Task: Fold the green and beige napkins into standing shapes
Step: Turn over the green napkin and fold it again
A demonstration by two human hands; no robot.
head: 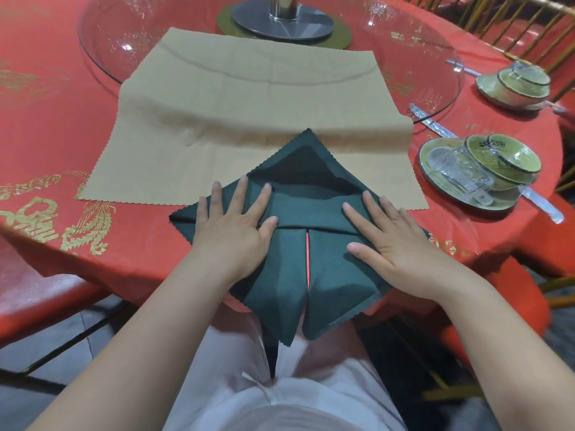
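A white-clothed lap (280,399) fills the bottom of the view, with two bare forearms reaching forward to a round table (62,126) covered in red cloth with gold patterns. Both hands lie flat with fingers straight and spread, pressing palms down on a dark green napkin (289,269) at the table's near edge. The left hand (231,225) is on its left half and the right hand (382,234) on its right, apart, with a narrow centre slit showing red between them. The napkin is folded into a kite-like shape. Its long axis runs straight away from the person, with the point at the far end and two tails hanging over the table edge toward the lap. Neither hand is nearer; they sit evenly either side of that axis. The dark triangle near the point may be a pocket or only shadow. Beyond it, the beige napkin (249,98) lies spread open and untouched, its near part under the green point.
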